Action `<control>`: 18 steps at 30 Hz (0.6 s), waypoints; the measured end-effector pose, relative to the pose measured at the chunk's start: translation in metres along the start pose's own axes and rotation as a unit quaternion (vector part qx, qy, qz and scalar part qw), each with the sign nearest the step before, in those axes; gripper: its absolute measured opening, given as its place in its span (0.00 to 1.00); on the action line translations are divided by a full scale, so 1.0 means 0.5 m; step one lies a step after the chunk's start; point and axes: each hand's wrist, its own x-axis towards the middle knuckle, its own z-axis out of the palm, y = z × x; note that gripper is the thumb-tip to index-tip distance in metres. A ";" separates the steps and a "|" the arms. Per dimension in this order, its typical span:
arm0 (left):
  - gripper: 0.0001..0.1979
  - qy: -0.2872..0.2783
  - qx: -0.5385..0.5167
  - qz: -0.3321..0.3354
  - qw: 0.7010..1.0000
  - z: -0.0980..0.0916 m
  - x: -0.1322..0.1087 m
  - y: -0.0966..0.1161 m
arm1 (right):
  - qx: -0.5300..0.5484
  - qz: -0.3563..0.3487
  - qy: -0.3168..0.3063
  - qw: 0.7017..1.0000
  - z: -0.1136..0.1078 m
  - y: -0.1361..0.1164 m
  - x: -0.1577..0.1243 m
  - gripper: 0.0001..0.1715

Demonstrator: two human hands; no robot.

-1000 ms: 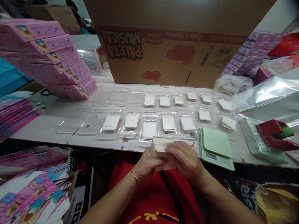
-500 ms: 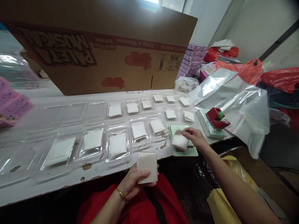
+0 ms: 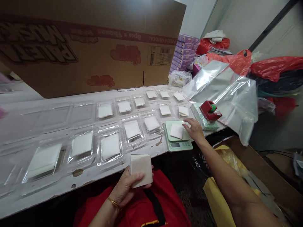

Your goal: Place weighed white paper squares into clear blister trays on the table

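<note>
My left hand (image 3: 132,181) grips a stack of square white sheets (image 3: 142,168) over my lap, thumb on top and fingers beneath. Beside a pale green digital scale (image 3: 187,145), my right hand (image 3: 194,127) hovers with its fingers apart and nothing in them. A small pile of white sheets (image 3: 176,130) lies on the scale's platform, just left of my right fingertips. The scale's display is too small to read. To the left, clear plastic trays (image 3: 111,160) stand in rows, many with white sheets (image 3: 132,129) inside.
A large cardboard box (image 3: 94,67) stands along the back of the table. Right of the scale, a red tape dispenser (image 3: 209,111) sits on a greenish packet (image 3: 205,123). Clear plastic bags (image 3: 236,94) drape over the right edge. Purple boxes (image 3: 183,52) are stacked behind.
My right hand has let go of the white sheets, which now lie flat on the scale, and its fingers have opened to the right. The whole view has shifted rightward.
</note>
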 end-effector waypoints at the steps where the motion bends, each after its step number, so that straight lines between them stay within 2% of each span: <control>1: 0.31 0.005 0.003 -0.004 1.000 0.004 0.000 -0.001 | 0.005 0.000 -0.003 1.000 -0.006 0.004 -0.001 0.12; 10: 0.35 0.011 0.015 0.006 1.000 0.017 0.000 -0.002 | 0.028 0.006 -0.005 1.000 -0.024 -0.003 0.000 0.09; 18: 0.36 0.014 0.027 0.006 1.000 0.014 0.004 -0.006 | 0.010 0.003 -0.065 0.998 -0.008 -0.017 0.014 0.10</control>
